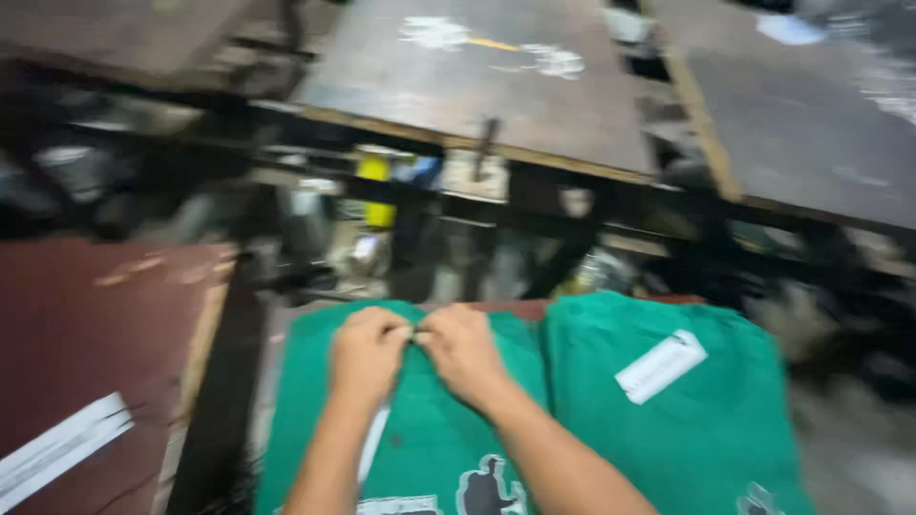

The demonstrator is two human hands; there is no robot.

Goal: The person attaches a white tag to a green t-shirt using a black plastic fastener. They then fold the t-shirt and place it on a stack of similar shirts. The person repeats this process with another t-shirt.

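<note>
Both hands are working at the far edge of the green cotton shirt, which is lying flat on a table. The left hand and right hand are meeting knuckle to knuckle, fingertips pinching the soft cloth at what looks like the collar; blur is hiding exactly what sits between the fingers.

The step in hand appears to be smoothing or squaring the neckline on the table. Any next move there would call for an even, gentle pull, since the knit fabric is bunching easily.

A dark printed figure is showing lower on the shirt. Just beside it, a second green shirt is lying flat, carrying a white rectangular paper tag. To the left, a reddish-brown wooden board is holding a white paper strip. Beyond, worn grey flat boards are standing, stained with white.
</note>
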